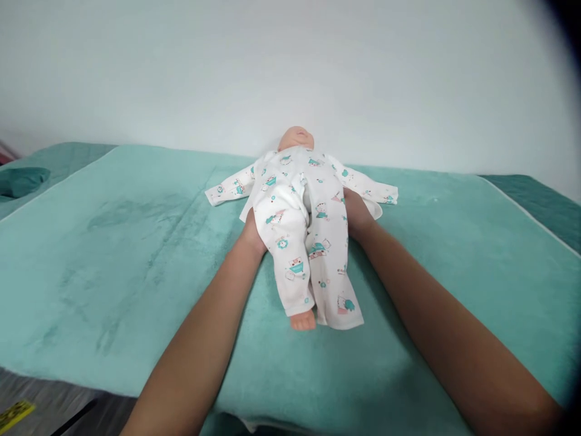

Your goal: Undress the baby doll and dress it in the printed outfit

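A baby doll (297, 139) lies with its head toward the wall, dressed in a white printed top (236, 184) with its sleeves spread to both sides. White printed pants (290, 254) cover its lower body. One bare foot (302, 321) sticks out of the left trouser leg; at the right leg's cuff no foot shows. My left hand (255, 233) reaches in at the left side of the doll's hips, my right hand (357, 213) at the right side. Cloth and the doll's body hide the fingers of both hands, so their grip does not show.
The doll rests on a teal plush sheet (136, 272) spread over a bed. A darker green cover (540, 200) shows at the right edge, and a dark green bundle (22, 181) at the far left. Behind stands a white wall (181, 72). A yellow strip (16, 415) marks the floor.
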Action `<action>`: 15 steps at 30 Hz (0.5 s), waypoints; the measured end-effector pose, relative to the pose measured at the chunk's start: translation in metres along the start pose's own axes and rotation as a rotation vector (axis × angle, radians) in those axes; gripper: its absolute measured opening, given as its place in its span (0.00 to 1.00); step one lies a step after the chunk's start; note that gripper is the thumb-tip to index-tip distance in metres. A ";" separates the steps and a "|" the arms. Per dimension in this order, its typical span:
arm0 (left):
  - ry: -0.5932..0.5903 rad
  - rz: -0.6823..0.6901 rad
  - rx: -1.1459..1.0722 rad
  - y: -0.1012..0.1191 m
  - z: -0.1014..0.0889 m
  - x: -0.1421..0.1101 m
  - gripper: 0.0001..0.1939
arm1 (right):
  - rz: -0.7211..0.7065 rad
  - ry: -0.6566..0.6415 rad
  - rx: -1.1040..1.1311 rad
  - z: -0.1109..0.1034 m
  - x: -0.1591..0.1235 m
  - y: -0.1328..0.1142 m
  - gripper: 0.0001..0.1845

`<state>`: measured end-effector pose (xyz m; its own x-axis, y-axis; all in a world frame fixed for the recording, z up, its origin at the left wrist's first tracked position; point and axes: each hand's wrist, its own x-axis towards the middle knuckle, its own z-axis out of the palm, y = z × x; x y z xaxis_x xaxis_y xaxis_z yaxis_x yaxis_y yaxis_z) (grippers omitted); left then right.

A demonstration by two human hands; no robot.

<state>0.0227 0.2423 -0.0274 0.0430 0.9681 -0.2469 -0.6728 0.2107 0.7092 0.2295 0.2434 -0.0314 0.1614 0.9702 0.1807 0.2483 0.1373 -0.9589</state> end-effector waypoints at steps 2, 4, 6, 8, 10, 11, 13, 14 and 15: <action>0.024 -0.003 0.013 0.001 -0.002 -0.010 0.10 | -0.020 0.038 -0.006 -0.002 -0.014 -0.002 0.18; 0.002 0.084 0.048 0.000 -0.007 -0.028 0.10 | -0.047 0.105 -0.010 -0.005 -0.036 -0.005 0.19; -0.005 0.206 0.115 -0.002 -0.017 -0.054 0.12 | -0.101 0.161 -0.019 -0.008 -0.067 -0.011 0.20; 0.049 0.340 0.253 -0.005 -0.030 -0.087 0.13 | -0.214 0.160 -0.044 -0.012 -0.106 -0.019 0.20; 0.076 0.441 0.467 -0.009 -0.044 -0.122 0.13 | -0.389 0.082 -0.116 -0.014 -0.147 -0.027 0.20; 0.054 0.441 0.575 -0.012 -0.051 -0.140 0.13 | -0.492 0.007 -0.174 -0.013 -0.166 -0.030 0.19; -0.084 0.433 0.782 -0.019 -0.060 -0.171 0.13 | -0.635 -0.124 -0.319 -0.009 -0.199 -0.034 0.20; -0.156 0.452 0.893 -0.023 -0.063 -0.183 0.15 | -0.665 -0.156 -0.395 -0.006 -0.211 -0.034 0.21; -0.208 0.488 0.999 -0.027 -0.064 -0.194 0.18 | -0.669 -0.158 -0.466 -0.002 -0.221 -0.034 0.22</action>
<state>-0.0146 0.0406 -0.0408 0.1225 0.9606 0.2493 0.2362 -0.2722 0.9328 0.1874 0.0240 -0.0383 -0.2885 0.7341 0.6146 0.6200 0.6324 -0.4643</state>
